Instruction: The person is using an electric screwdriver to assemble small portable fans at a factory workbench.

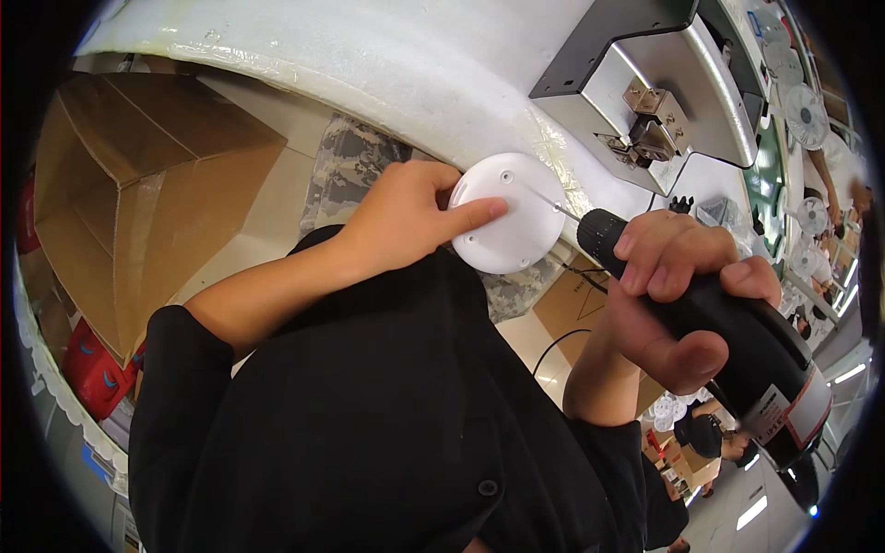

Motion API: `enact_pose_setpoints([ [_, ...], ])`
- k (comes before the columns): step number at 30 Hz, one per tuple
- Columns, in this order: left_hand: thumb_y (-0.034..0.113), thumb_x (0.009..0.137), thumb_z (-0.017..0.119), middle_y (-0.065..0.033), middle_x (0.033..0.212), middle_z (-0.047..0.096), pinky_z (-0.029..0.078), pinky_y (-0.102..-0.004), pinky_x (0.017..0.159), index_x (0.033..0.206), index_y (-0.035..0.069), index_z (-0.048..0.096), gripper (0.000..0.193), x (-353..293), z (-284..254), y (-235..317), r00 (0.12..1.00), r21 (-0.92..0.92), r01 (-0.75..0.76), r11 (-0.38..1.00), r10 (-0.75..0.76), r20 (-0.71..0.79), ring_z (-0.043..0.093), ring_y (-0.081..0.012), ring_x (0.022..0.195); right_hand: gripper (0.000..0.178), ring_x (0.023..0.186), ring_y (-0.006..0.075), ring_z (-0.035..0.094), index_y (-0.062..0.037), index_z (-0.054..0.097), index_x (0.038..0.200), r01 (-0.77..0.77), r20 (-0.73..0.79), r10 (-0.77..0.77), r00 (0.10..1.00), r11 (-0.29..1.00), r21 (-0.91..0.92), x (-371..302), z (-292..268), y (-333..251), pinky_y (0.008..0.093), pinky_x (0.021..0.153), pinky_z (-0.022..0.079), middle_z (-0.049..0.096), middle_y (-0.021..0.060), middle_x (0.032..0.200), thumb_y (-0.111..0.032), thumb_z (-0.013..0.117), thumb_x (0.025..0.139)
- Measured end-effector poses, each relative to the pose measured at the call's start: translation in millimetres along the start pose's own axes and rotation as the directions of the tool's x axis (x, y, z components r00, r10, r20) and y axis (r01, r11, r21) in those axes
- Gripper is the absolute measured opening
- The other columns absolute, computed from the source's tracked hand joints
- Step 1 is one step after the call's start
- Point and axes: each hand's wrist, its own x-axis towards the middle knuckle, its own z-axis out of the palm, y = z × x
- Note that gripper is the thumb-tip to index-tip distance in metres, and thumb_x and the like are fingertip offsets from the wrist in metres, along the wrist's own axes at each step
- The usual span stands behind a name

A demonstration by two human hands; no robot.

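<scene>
My left hand (396,221) grips a round white plastic disc (521,235) at its left edge, thumb lying across the face. Several small screw holes show around the disc's rim. My right hand (678,267) is wrapped around a black electric screwdriver (604,235). Its thin bit reaches left over the disc's upper right face. Whether the bit's tip touches the disc, I cannot tell. No screw can be made out on the tip.
A metal screw-feeder-like device (659,101) stands on the white-covered table (369,60), beyond the disc. An open cardboard box (157,184) is at the left, above a red bag (92,373). Fans (805,117) and other people are at the far right.
</scene>
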Motion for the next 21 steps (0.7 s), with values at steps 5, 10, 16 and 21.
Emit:
enact_pose_setpoints([
  [5, 0.032, 0.09, 0.065, -0.0122, 0.069, 0.065, 0.046, -0.0224, 0.05, 0.085, -0.009, 0.068, 0.041, 0, 10, -10, 0.986, -0.003, -0.151, 0.988, 0.151, -0.078, 0.059, -0.012, 0.055, 0.063, 0.056, 0.0124, 0.052, -0.013, 0.041, 0.134, -0.021, -0.036, 0.021, 0.999, 1.0, -0.017, -7, 3, 1, 0.0319, 0.058, 0.047, 0.054, 0.0031, 0.072, -0.049, 0.06, 0.086],
  [10, 0.032, 0.09, 0.065, -0.0121, 0.07, 0.065, 0.048, -0.0212, 0.051, 0.088, -0.009, 0.067, 0.041, -7, 15, -18, 0.999, -0.1, -0.037, 0.994, 0.036, -0.002, 0.061, -0.0124, 0.056, 0.069, 0.055, 0.0101, 0.05, -0.0169, 0.042, 0.138, 0.114, -0.018, -0.113, 0.993, 0.993, 0.016, 16, -13, -37, 0.0324, 0.059, 0.046, 0.054, -0.0004, 0.074, -0.056, 0.058, 0.084],
  [16, 0.028, 0.093, 0.061, -0.0141, 0.073, 0.065, 0.052, -0.0222, 0.051, 0.095, -0.01, 0.062, 0.039, -16, 30, -29, 0.998, -0.496, 0.011, 0.869, -0.039, -0.048, 0.062, -0.0153, 0.054, 0.046, 0.056, 0.0119, 0.053, -0.0189, 0.056, 0.11, 0.189, -0.204, -0.223, 0.953, 0.966, -0.176, 47, -28, -22, 0.034, 0.06, 0.046, 0.053, -0.0013, 0.069, -0.056, 0.049, 0.083],
  [21, 0.032, 0.095, 0.057, -0.0162, 0.073, 0.066, 0.054, -0.0228, 0.052, 0.098, -0.013, 0.06, 0.045, -9, 24, -20, 0.99, -0.461, 0.137, 0.877, -0.105, 0.093, 0.064, -0.017, 0.056, 0.048, 0.056, 0.0124, 0.052, -0.0174, 0.056, 0.114, 0.146, -0.174, -0.155, 0.973, 0.987, -0.064, 48, -33, -14, 0.0341, 0.06, 0.045, 0.053, -0.0011, 0.071, -0.053, 0.049, 0.083],
])
